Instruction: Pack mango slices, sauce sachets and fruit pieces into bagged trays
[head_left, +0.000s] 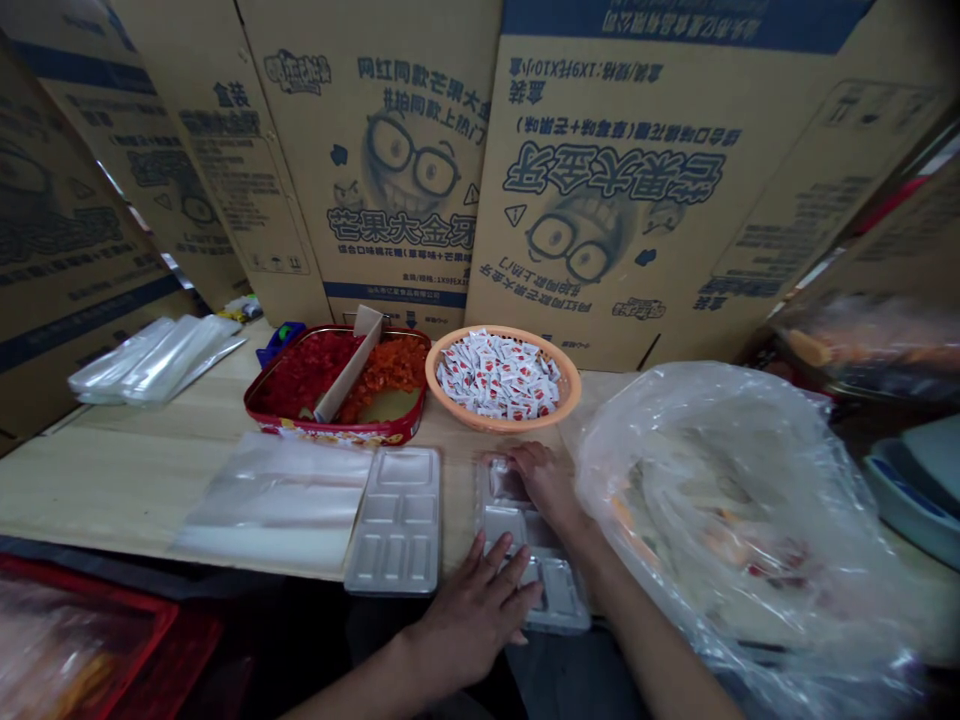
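Note:
A clear plastic compartment tray (559, 590) lies in front of me at the table's near edge. Spread flat across its lower left part is my left hand (480, 605), with nothing held in it. My right hand (546, 485) reaches over the tray's top compartment, its fingers bent down; whatever its fingertips hold, if anything, is hidden. To the left lies a stack of similar trays (397, 515) with nothing in the compartments. Behind my right hand stands an orange basket (570, 400) full of small white printed sachets (499, 375).
A red tin (337, 433) holds red and orange pieces, split by a cardboard divider (349, 375). Clear bags (277, 500) lie left of the trays. At right bulges a large plastic bag (720, 500). Cartons (615, 180) wall the back; a red crate (150, 610) sits lower left.

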